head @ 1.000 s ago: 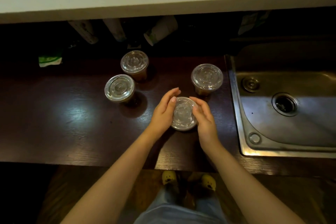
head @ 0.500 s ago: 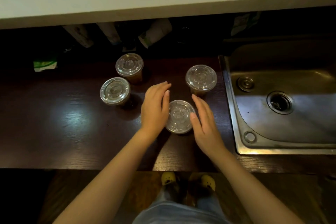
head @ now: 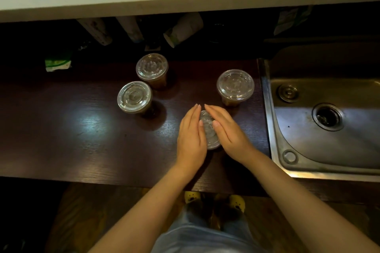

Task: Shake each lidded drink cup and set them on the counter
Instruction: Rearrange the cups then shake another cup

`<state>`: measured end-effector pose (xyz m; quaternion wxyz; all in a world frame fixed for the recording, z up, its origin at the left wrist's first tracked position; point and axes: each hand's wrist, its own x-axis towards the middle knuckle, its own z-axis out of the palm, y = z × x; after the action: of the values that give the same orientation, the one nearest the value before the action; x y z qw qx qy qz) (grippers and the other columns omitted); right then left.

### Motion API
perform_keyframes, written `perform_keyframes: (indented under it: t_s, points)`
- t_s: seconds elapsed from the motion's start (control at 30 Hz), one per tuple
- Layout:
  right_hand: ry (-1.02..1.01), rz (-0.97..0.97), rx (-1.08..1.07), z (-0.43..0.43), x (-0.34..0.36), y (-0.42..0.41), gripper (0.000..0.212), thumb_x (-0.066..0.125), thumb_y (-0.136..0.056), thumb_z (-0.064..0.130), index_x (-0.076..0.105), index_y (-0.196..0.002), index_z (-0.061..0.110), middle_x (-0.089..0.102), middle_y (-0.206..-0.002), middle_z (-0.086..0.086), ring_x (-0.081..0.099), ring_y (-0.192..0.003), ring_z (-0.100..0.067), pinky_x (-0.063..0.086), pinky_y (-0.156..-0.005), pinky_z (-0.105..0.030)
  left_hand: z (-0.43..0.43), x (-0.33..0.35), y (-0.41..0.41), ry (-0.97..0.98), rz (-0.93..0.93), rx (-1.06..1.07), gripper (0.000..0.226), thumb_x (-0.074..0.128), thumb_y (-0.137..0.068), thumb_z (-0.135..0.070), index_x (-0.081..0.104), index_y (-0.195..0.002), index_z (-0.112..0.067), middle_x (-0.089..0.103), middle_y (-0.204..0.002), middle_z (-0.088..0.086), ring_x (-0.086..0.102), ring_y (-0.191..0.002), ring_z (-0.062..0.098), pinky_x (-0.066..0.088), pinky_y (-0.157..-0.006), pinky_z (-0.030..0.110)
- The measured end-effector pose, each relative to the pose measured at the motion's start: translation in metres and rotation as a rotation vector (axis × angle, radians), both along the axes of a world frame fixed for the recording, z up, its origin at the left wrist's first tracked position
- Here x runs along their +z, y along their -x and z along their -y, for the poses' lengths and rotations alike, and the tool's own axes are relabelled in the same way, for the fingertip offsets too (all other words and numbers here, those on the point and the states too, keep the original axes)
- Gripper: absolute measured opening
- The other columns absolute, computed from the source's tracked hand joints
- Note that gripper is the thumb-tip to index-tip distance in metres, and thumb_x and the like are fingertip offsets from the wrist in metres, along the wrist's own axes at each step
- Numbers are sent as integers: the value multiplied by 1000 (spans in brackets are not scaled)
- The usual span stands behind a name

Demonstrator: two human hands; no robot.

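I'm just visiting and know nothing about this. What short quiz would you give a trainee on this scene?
1. Multiple choice: how many clear-lidded plastic drink cups stand on the dark wooden counter? A two, B four, C six.
2. True or false: the stainless steel sink lies to the right of the cups.
3. Fill in: the left hand and right hand, fingers straight, both lie over the cup ____ to the person.

Key: 1 B. 2 true. 3 nearest.
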<state>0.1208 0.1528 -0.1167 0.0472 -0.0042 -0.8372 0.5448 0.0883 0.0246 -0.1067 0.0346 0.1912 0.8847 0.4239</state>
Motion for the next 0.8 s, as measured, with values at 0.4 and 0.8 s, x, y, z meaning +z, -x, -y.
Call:
perform_keyframes:
  t_s: [0.4,0.8]
  points:
    - [203,62,-111,21,4,-17,53,32,-97,29,17,-148,22,20,-148,11,26,-128,18,28,-103,-5,5,12,30,-37,141,-159,48,32,-95,-28,46,-136,-7,48,-140,7,42,-131,16,29,-111,23]
    - [379,240,91,-2,-21,-34,95,71,-75,7,12,-146,28,23,-153,5,23,-141,-6,22,-117,-30,-4,30,35,310,-34,-212,56,37,-90,-42,49,-135,-10,51,-138,9,39,-132,21,25,-109,28]
